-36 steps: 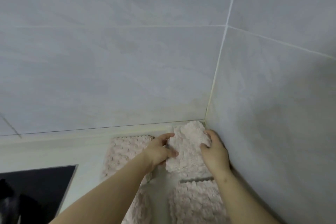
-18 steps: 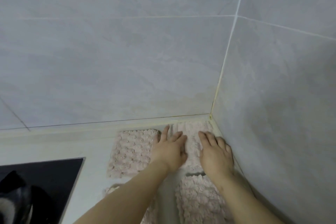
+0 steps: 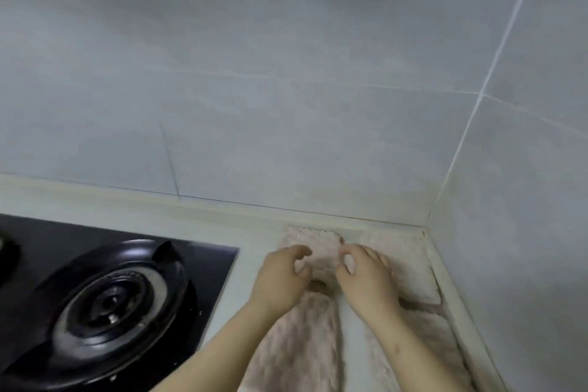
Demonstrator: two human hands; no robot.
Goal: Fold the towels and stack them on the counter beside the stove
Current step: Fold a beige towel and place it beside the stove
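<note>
Several pale pink textured towels lie on the white counter (image 3: pixel 248 242) right of the stove (image 3: pixel 105 299). A folded towel (image 3: pixel 410 267) lies flat in the wall corner. Left of it lies another far towel (image 3: pixel 318 243). My left hand (image 3: pixel 280 280) and right hand (image 3: pixel 366 280) are over that towel's near part, fingers and thumbs curved toward it. Blur hides whether they pinch the cloth. Two more towels lie nearer me, a near left towel (image 3: pixel 302 347) under my left forearm and a near right towel (image 3: pixel 429 334) beside my right forearm.
The black glass hob has a round burner with a dark pan support at the lower left. Grey tiled walls (image 3: pixel 286 73) close the counter at the back and on the right, with a cream sealing strip (image 3: pixel 451 302) along the joint.
Both hands lifted off the corner towel, where they pressed flat, and moved left to the neighbouring far towel with fingers now curved. The view swung left, bringing the stove burner into sight.
</note>
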